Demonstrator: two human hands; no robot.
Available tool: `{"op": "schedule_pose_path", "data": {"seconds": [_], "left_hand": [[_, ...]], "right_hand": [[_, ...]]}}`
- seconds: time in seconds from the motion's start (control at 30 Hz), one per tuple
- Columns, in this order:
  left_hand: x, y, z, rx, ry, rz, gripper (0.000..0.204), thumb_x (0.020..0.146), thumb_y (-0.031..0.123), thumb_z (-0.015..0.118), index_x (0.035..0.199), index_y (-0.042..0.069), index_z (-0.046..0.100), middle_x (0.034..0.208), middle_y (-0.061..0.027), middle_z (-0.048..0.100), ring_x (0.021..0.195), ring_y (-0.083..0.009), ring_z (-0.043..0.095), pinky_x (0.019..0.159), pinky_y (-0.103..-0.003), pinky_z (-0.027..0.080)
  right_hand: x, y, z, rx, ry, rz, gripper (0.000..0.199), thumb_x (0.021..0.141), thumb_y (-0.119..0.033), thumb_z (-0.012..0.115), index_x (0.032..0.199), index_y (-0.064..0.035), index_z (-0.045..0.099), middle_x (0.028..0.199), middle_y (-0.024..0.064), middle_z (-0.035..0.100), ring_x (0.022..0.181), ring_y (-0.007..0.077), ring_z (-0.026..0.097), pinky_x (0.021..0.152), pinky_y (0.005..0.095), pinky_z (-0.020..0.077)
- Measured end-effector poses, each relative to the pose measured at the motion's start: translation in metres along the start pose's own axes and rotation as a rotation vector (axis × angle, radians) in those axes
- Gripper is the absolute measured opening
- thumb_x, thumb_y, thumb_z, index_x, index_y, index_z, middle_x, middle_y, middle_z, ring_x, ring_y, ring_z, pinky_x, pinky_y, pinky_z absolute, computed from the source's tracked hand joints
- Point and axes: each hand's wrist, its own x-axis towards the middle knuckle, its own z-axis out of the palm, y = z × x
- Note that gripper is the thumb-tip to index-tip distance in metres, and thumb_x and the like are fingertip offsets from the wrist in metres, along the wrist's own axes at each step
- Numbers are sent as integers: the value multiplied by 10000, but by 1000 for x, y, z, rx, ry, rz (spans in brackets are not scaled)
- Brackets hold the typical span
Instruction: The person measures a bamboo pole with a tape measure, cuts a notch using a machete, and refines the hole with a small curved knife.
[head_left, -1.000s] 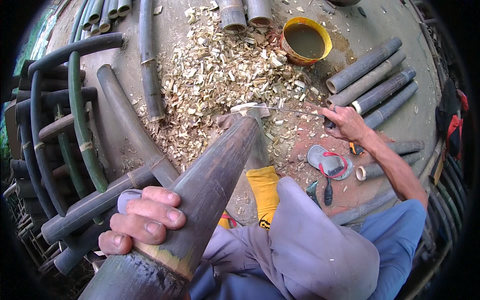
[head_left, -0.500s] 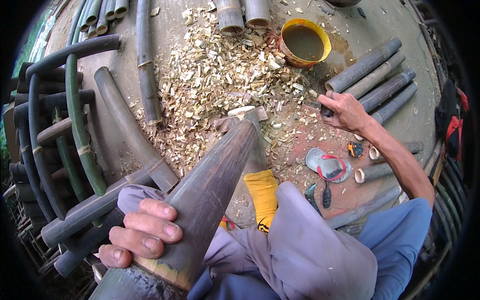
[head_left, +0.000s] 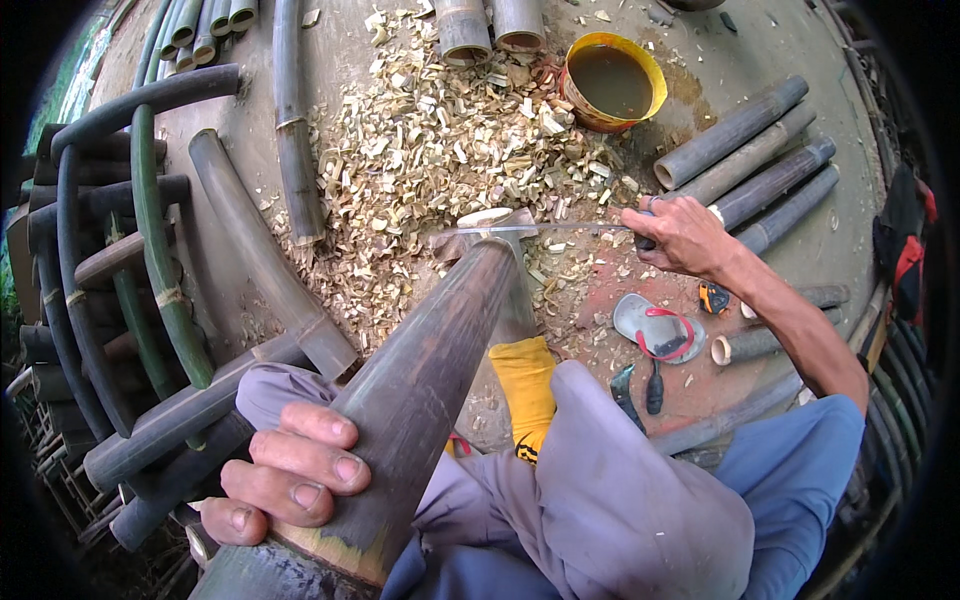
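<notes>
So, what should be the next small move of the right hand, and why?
Probably, the right hand should settle the long-bladed tool on the far end of the bamboo pole: it lies across there, though contact is unclear, and the left hand holds the near part.

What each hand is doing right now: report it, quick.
Left hand: closed over the thick bamboo pole, holding it.
Right hand: closed, holding a long thin-bladed tool by its handle.
</notes>
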Motion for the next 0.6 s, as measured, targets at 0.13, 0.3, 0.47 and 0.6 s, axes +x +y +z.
{"op": "schedule_pose_path", "data": {"seconds": [0.13, 0.3, 0.47, 0.6], "left_hand": [[1, -2, -2, 2, -31, -9, 283, 975, 256, 401, 1191, 75, 428, 895, -98, 533, 776, -285, 591, 786, -479, 463], [-1, -2, -3, -4, -12, 23, 290, 973, 261, 405, 1189, 69, 423, 887, -96, 531, 778, -288, 590, 785, -483, 462], [0, -10, -7, -41, -30, 42, 308, 965, 278, 422, 1192, 71, 419, 904, -93, 526, 790, -289, 586, 781, -488, 461], [0, -1, -6, 6, -44, 63, 311, 956, 265, 448, 1194, 68, 416, 913, -91, 524, 796, -286, 584, 782, -484, 461]], "right_hand": [[10, -10, -5, 46, -53, -59, 444, 683, -220, 740, 1046, -125, 503, 812, 126, 591, 731, 363, 605, 603, 465, 478], [5, 32, 8, -19, -138, -77, 371, 725, -215, 687, 1039, -143, 503, 797, 122, 581, 717, 343, 609, 612, 454, 486], [-64, 50, 2, -272, -306, 93, 253, 779, -186, 609, 1013, -174, 513, 809, 104, 589, 709, 294, 634, 531, 423, 504], [-46, 3, 25, -163, -7, -207, 237, 787, -167, 595, 1010, -171, 515, 772, 112, 579, 676, 263, 630, 506, 404, 512]]}}
